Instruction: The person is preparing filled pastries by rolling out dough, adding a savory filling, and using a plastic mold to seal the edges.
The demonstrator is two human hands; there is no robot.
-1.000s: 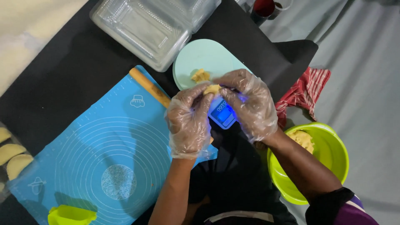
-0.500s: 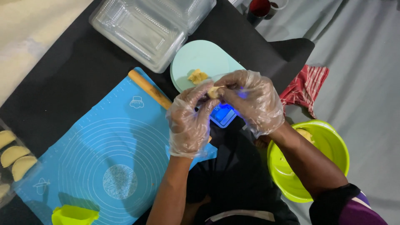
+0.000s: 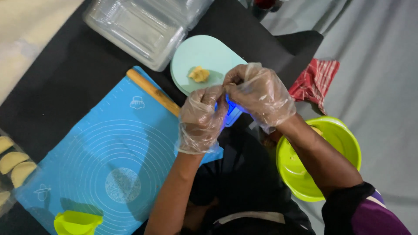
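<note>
Both hands are wearing thin clear plastic gloves and are meeting fingertip to fingertip above a small blue-lit scale, near the middle of the black table. The left hand is curling its fingers narrowly toward the right hand, whose fingers are bunching in a tight pinch. Whatever they are pinching is hidden between the gloved tips, so I cannot tell what it is.

Just beyond the hands, a pale mint oval board is lying toward the table's far edge, and a small lump of yellow dough is sitting on it, apart from the fingers. A stack of clear plastic containers is resting at the far edge, beside the board.

A blue silicone baking mat with printed circles is covering the near left part of the table, and a wooden rolling pin is lying along its far edge. A lime green plastic piece is sitting at the mat's near corner. Folded pastries are lining the left edge.

Off the table's right side, a lime green bowl is sitting under the right forearm, and a red striped cloth is lying near the right corner
</note>
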